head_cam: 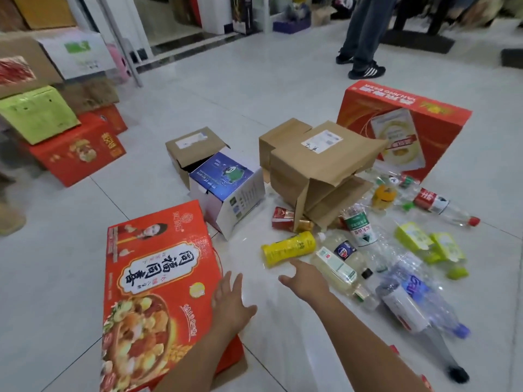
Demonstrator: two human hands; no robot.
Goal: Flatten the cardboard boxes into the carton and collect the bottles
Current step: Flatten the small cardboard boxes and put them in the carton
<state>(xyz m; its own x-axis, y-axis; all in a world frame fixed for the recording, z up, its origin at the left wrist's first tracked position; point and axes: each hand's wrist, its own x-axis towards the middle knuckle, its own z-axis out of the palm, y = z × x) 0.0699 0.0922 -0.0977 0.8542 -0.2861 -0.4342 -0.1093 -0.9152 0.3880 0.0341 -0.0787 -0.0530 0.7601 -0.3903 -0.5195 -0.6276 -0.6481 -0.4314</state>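
On the tiled floor a large red food carton lies at the near left. My left hand hovers open by its right edge, holding nothing. My right hand reaches forward with fingers spread, just short of a yellow bottle lying on its side. Beyond stand a blue-and-white box, a small brown box and a bigger brown box with open flaps. Several plastic bottles lie scattered to the right.
A red beer carton stands upright at the back right. Stacked boxes line the left wall. A person's legs stand at the far back. Small yellow-green packs and a red packet lie among the bottles.
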